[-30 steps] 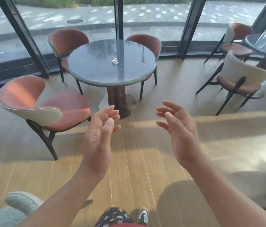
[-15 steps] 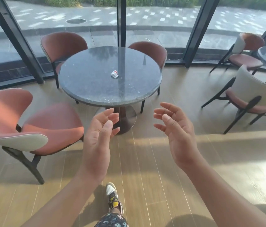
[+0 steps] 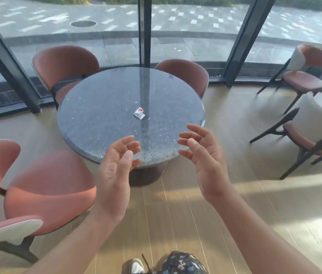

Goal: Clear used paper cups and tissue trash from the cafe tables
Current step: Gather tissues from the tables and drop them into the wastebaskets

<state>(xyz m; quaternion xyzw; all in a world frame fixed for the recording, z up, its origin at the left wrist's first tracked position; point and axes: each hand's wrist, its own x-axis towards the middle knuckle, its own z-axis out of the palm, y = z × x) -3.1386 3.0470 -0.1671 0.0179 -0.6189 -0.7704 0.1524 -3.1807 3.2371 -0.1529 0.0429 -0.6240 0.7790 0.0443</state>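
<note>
Crumpled paper cup (image 3: pixel 139 113) lying on its side near the middle of the round dark stone table (image 3: pixel 96 115), white with a red patch. Long axis running diagonally, upper-left to lower-right, but too small and squashed to tell which end is the mouth. Nothing else on the tabletop.

Left hand (image 3: pixel 114 176) and right hand (image 3: pixel 205 159) both raised over the near edge of the table, palms facing each other, fingers spread and loosely curled, holding nothing. Well short of the cup, not touching the table either.

Pink chairs (image 3: pixel 53 186) ringed around the table, glass wall (image 3: pixel 195 26) behind, wooden floor (image 3: pixel 176 214) underfoot.
</note>
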